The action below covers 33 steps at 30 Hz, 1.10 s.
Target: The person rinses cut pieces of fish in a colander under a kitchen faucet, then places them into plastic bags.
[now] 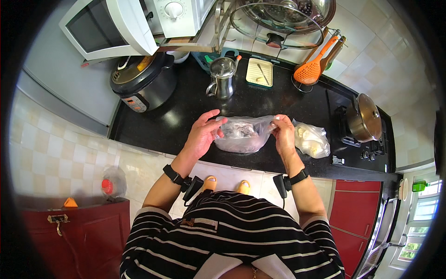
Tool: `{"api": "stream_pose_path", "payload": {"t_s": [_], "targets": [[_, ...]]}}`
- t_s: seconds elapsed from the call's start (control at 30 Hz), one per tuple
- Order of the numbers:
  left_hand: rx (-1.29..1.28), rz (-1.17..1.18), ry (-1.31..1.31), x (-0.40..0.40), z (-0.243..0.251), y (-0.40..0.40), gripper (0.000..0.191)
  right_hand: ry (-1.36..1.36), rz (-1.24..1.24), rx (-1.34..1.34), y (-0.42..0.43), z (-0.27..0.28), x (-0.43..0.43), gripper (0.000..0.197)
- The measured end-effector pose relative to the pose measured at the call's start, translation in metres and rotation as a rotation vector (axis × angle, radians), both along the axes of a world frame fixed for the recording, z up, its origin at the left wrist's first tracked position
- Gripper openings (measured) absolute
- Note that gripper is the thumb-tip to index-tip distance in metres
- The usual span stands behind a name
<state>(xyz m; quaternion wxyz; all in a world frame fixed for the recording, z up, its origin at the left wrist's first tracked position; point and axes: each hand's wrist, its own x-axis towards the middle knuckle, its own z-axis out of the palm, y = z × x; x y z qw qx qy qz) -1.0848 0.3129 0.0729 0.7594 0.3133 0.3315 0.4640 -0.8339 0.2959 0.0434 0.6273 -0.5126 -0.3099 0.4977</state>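
Observation:
A thin clear plastic bag [240, 144] rests on the black countertop in front of me. Inside it lies a pale, pinkish wrapped lump [243, 129], blurred by the film, so its kind is unclear. My right hand [284, 130] pinches the gathered right edge of the bag's mouth. At the opposite side, my left hand [204, 134] has the film at its fingertips, its upper finger raised apart. Between the hands the mouth is stretched wide. Just right of my right hand sits a second plastic bag [312, 139] with pale yellowish contents.
A steel jug [223, 78] and a cream tray [253, 72] with a thin utensil stand behind the bag. An electric pressure cooker [144, 83] occupies the counter's left. A lidded pot [364, 118] is on the gas hob at right. An orange skimmer [308, 72] stands by the wall.

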Motion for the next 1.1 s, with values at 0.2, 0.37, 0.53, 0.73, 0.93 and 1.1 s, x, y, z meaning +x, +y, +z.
{"api": "stream_pose_path", "payload": {"t_s": [0.2,0.37,0.53,0.73,0.93,1.1], "targets": [[-0.025,-0.007,-0.095,-0.014,-0.009,-0.002,0.041,0.862,0.073,-0.212,-0.002,0.0,0.008,0.005],[-0.095,0.004,-0.104,-0.018,-0.011,-0.003,0.038,0.561,0.385,-0.155,-0.012,0.001,0.016,0.011],[-0.091,0.003,-0.139,-0.013,-0.007,0.001,0.036,0.747,0.412,-0.225,-0.016,0.03,0.008,0.026],[0.312,-0.236,0.131,0.017,0.0,0.0,0.042,0.686,0.469,-0.183,-0.01,0.029,-0.019,0.024],[0.271,-0.306,0.232,0.028,-0.004,0.012,0.046,0.542,0.474,-0.22,-0.002,0.007,-0.029,0.005],[0.202,-0.306,0.208,0.033,-0.014,0.015,0.052,0.433,0.466,-0.324,0.008,0.006,-0.041,0.011]]}}
